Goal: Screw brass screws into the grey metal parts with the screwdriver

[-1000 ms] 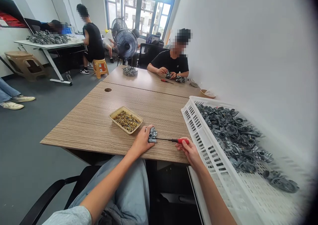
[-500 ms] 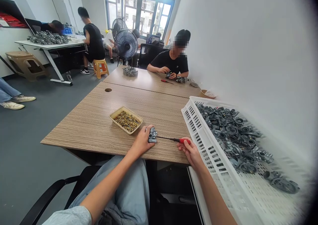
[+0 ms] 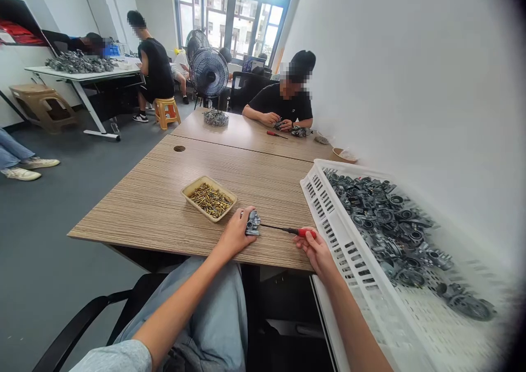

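My left hand (image 3: 237, 233) is closed round a small grey metal part (image 3: 252, 223), held on the wooden table (image 3: 143, 196) close to its front edge. In my right hand (image 3: 315, 250) is the red handle of a screwdriver (image 3: 303, 232). Its dark shaft points left, and the tip meets the right side of the metal part. Just beyond my left hand stands a cream tray (image 3: 186, 195) of brass-coloured screw-like pieces.
A white slotted crate (image 3: 329, 224) full of grey metal parts (image 3: 382, 213) lies at the right. Across the table a person (image 3: 283, 102) handles similar parts beside another red screwdriver (image 3: 276, 134). A round pile of metal pieces (image 3: 216, 118) sits at the far left corner.
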`<state>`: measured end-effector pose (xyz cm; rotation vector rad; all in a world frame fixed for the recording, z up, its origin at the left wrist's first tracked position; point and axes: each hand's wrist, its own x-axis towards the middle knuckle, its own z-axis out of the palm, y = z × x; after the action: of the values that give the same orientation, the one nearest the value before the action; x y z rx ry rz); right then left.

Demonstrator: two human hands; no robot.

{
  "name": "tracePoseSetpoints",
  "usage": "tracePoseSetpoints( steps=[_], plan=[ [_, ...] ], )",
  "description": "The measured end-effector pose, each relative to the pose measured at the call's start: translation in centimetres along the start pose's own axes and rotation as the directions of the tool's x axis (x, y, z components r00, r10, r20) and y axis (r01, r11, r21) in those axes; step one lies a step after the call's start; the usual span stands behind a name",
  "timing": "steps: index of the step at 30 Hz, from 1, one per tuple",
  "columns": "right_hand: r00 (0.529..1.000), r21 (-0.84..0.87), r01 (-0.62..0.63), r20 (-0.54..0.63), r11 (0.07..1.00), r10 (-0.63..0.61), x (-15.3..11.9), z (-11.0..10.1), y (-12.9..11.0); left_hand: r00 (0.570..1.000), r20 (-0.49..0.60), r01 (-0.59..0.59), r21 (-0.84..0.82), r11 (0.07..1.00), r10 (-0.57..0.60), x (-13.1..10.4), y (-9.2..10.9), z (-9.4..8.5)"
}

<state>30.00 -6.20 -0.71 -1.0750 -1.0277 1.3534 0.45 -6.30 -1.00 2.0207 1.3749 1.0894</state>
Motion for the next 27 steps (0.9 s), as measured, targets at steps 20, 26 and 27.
tracePoseSetpoints(
  steps=[20,26,27],
  plan=[
    [1.000,-0.026,0.003,0.031,1.000,-0.002,0.09,-0.25,0.41,1.000,-0.007,-0.004,-0.013,1.000,0.004,0.01,-0.16,0.07],
    [0.999,-0.080,0.013,0.050,0.997,-0.009,-0.22,0.28,-0.17,1.000,-0.006,-0.002,-0.014,1.000,0.002,-0.05,0.02,-0.01],
    [0.998,-0.085,0.014,0.054,0.996,-0.009,-0.26,0.35,-0.27,1.000,-0.007,0.000,-0.010,1.000,0.000,-0.05,0.05,-0.02]
  ],
)
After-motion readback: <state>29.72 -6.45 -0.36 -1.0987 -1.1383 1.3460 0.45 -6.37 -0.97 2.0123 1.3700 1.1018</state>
